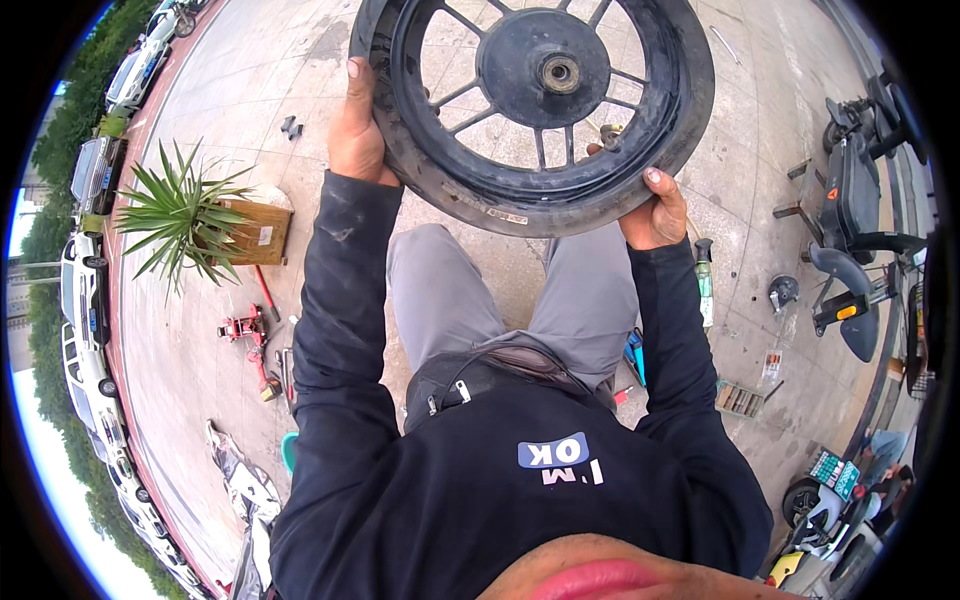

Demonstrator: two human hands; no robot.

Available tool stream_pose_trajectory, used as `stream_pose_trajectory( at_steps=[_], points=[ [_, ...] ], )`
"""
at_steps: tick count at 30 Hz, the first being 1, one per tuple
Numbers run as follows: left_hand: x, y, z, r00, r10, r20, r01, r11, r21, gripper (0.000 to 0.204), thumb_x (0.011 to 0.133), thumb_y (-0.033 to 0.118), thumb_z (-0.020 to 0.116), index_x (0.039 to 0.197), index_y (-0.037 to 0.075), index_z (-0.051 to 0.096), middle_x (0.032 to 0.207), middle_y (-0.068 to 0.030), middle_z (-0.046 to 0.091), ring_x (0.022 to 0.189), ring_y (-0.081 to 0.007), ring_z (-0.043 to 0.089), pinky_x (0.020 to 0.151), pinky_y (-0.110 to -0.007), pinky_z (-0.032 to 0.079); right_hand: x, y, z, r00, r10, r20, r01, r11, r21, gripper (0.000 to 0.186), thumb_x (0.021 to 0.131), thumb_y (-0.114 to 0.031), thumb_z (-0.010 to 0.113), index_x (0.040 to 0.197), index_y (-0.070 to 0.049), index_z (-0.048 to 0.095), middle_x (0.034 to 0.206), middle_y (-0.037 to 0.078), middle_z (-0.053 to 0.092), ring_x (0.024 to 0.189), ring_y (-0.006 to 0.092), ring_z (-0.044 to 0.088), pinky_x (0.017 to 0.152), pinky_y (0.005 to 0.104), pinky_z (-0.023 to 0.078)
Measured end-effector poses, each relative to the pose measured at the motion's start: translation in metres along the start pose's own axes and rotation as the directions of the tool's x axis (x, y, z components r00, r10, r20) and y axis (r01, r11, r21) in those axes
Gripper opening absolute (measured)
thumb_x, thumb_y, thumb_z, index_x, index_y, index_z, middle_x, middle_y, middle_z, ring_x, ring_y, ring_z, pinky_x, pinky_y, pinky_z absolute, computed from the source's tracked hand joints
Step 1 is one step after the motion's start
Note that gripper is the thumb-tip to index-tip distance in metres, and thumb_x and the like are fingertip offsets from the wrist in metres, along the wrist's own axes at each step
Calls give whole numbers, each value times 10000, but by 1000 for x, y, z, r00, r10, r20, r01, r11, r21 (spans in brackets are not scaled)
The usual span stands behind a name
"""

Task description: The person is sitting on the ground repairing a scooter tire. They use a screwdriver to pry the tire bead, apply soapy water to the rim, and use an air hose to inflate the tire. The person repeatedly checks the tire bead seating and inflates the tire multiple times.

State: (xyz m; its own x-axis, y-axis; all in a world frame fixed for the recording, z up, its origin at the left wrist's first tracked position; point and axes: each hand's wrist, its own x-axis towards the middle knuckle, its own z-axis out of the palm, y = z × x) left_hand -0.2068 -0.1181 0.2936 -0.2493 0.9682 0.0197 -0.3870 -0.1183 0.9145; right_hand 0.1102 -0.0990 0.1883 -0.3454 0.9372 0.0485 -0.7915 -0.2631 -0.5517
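Observation:
Out in front of me I hold up a black spoked wheel point(545, 70) with its tyre on, its hub facing me. The top of the wheel runs out of the picture. My left hand point(358, 130) grips the tyre at its left side, thumb on the near sidewall. At the lower right of the tyre my right hand point(655, 212) closes round the rim edge, its thumb on the sidewall and a fingertip showing through the spokes. Most fingers of both hands are hidden behind the wheel. Dust marks the tyre's sidewall.
A potted spiky plant point(250, 228) stands on the left, with a red floor jack point(242, 327) below it. On the right are a green bottle point(704, 275), a small tray point(740, 399) and a dark scooter point(850, 200). Parked cars point(85, 290) line the far left.

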Motion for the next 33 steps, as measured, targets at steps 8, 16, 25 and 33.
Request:
stream_pose_trajectory(
  at_steps=[8, 16, 25, 33],
  points=[
    [-20, 42, 32, 993, 108, -51, -99, 984, 149, 593, 984, 564, 534, 1184, 12, 617, 914, -160, 698, 769, -253, 704, 707, -376, 609, 18, -6, 9, 992, 14, 123, -31, 989, 142, 725, 712, -159, 683, 1397, -56, 470, 1209, 207, 622, 1158, 412, 613, 1062, 582, 469],
    [-17, 77, 5, 988, 68, 138, -80, 993, 87, 540, 1014, 432, 524, 1269, -42, 571, 1082, -191, 697, 925, -279, 711, 806, -387, 607, 65, -31, 14, 971, 110, 214, -112, 994, -1, 600, 753, -209, 644, 1276, 69, 550, 1123, 257, 659, 1036, 376, 674, 979, 515, 538],
    [1, 106, 9, 976, -204, 77, 149, 881, 450, 497, 967, 327, 598, 1240, -88, 576, 1077, -201, 692, 854, -242, 710, 769, -343, 607, 143, -15, -40, 886, 342, 313, -292, 936, -195, 607, 953, -462, 575, 1270, 55, 570, 1081, 277, 673, 934, 373, 720, 805, 458, 618],
    [55, -7, -16, 988, 152, -25, -54, 495, 867, 702, 730, 364, 841, 1157, -145, 614, 1028, -214, 714, 916, -243, 699, 857, -326, 534, 43, 168, -241, 591, 310, -745, -767, -69, -637, 464, 867, -403, 663, 1074, 9, 715, 916, 184, 741, 763, 259, 738, 732, 358, 580]
  ],
)
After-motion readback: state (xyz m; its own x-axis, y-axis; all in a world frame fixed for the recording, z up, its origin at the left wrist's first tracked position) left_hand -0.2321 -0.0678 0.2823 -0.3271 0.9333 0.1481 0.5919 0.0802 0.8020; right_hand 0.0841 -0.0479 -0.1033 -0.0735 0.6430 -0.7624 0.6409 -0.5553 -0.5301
